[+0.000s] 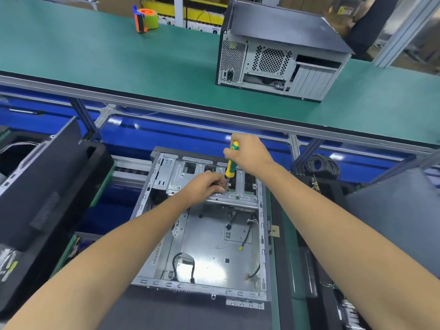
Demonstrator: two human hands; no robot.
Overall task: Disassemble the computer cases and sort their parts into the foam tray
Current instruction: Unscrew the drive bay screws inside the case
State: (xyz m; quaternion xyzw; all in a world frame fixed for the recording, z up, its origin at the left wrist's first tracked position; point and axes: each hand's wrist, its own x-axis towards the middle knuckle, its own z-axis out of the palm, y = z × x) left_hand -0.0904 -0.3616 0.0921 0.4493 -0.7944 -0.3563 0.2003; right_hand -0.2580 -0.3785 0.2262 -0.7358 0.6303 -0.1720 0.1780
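Right hand [250, 154], centre of frame, is wrapped round the green-and-yellow screwdriver [231, 163], held near upright with its tip down at the drive cage [214, 186] of the open case [202, 234]. Left hand [206, 184] sits just left of the blade, fingertips curled and pinching at the cage edge beside the tip; whether they hold a screw or only steady the bracket I cannot tell, too small. Step in hand, as I judge it: undoing a fastener on the drive cage, so disassembly is at an early-to-middle stage, since the side panel is off and the motherboard bay is bare apart from loose cables. Next move should call for keeping the tip seated and square while I turn, and catching the screw with my left fingers before it drops into the chassis. Count: one screwdriver; one open case in lower centre; one closed case [281, 55] standing on the green conveyor [95, 55] at upper right; one tape dispenser [145, 19] at upper left; one coil of cable [321, 165] at right. Dark panels lie at lower left and right. No foam tray identifiable in view.
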